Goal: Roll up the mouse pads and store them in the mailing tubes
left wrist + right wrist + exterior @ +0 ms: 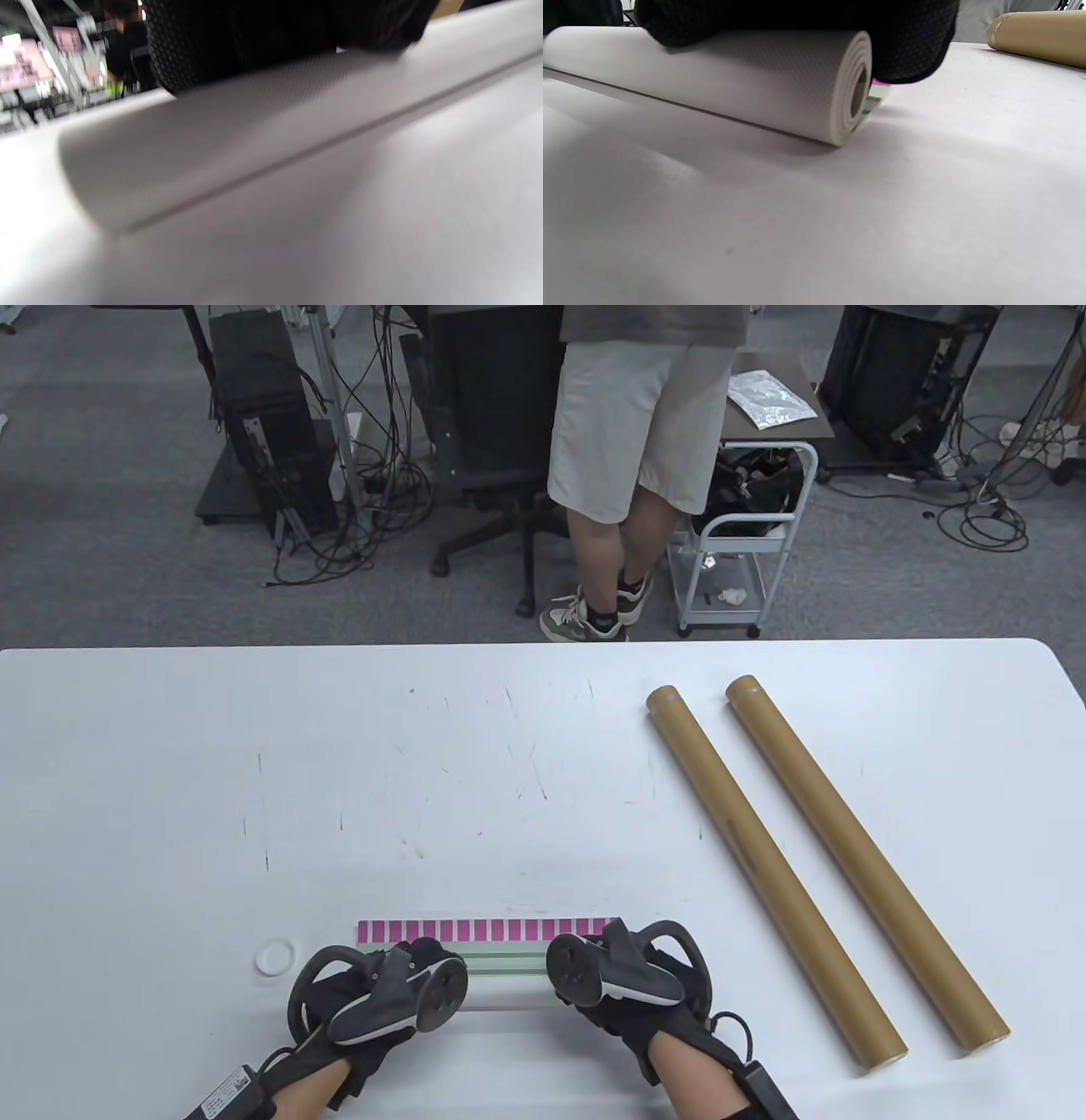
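A mouse pad (501,963) lies near the table's front edge, mostly rolled into a white roll (763,84), with a pink-striped and green strip still flat beyond it. My left hand (382,1001) rests on the roll's left part, its fingers (237,38) pressing on top. My right hand (619,984) rests on the roll's right end, its fingers (908,42) over the top by the open spiral. Two brown mailing tubes (768,865) (861,857) lie side by side to the right; one shows in the right wrist view (1039,36).
A white round cap (275,958) lies on the white table (339,780) left of my left hand. Beyond the table's far edge a person (636,458) stands next to an office chair (492,432) and a small cart (747,551).
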The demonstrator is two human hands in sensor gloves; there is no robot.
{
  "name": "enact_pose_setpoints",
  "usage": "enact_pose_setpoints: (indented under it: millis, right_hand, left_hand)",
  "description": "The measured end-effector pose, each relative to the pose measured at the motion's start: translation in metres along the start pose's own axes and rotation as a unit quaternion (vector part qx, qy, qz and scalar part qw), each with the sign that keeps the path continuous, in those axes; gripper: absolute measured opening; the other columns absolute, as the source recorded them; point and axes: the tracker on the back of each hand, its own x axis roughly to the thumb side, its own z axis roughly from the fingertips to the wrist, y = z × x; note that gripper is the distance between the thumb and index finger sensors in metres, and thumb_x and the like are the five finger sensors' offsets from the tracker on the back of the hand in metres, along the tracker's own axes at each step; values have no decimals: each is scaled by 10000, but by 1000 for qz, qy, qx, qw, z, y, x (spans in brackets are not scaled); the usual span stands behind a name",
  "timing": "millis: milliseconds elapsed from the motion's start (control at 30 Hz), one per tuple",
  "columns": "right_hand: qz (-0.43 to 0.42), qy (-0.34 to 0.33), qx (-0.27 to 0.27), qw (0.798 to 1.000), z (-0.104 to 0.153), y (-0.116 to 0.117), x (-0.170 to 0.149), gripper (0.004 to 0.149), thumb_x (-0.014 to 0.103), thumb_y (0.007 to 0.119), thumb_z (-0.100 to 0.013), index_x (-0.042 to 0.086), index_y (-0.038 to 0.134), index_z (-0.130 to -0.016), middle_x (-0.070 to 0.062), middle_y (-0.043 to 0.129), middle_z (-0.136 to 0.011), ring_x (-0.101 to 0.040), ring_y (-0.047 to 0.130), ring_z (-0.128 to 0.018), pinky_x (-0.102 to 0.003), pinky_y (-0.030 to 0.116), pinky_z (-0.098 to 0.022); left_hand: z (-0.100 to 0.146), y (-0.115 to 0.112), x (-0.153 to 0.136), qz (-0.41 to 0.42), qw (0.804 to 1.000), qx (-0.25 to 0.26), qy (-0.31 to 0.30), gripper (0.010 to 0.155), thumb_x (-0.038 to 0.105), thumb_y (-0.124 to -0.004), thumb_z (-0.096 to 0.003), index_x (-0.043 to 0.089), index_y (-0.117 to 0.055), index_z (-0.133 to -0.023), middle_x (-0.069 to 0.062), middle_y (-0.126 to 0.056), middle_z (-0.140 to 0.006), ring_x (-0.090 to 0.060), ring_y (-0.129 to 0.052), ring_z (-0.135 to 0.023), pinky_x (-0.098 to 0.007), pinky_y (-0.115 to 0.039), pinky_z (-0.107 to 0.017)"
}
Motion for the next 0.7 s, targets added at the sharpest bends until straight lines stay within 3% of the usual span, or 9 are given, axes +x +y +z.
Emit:
enact_pose_setpoints:
  millis: [167,233,700]
  right_hand:
    - [20,6,-23,1000,4,-2,1,500,379,644,-469,241,771,-931,-23,844,-872,-265,872,-718,-476,731,-613]
    - [19,1,-79,997,7,-9,3,454,374,742,-436,269,806,-874,7,873,-821,-233,891,-685,-456,748,-601]
    - [-5,-2,12,1000,1,-4,1,494,371,692,-454,235,777,-921,-28,859,-863,-265,881,-696,-460,751,-593]
  left_hand:
    - [-1,-5,5,-30,999,-5,17,490,489,-760,-382,452,-693,-865,193,-835,-895,-57,-947,-789,-239,-877,-567]
    - [-4,-6,3,-18,1000,-12,23,484,474,-741,-395,448,-694,-876,184,-834,-908,-65,-944,-804,-242,-874,-571]
    - [-9,-4,-2,15,997,-72,16,489,454,-708,-403,423,-689,-891,170,-830,-915,-73,-930,-812,-239,-842,-601]
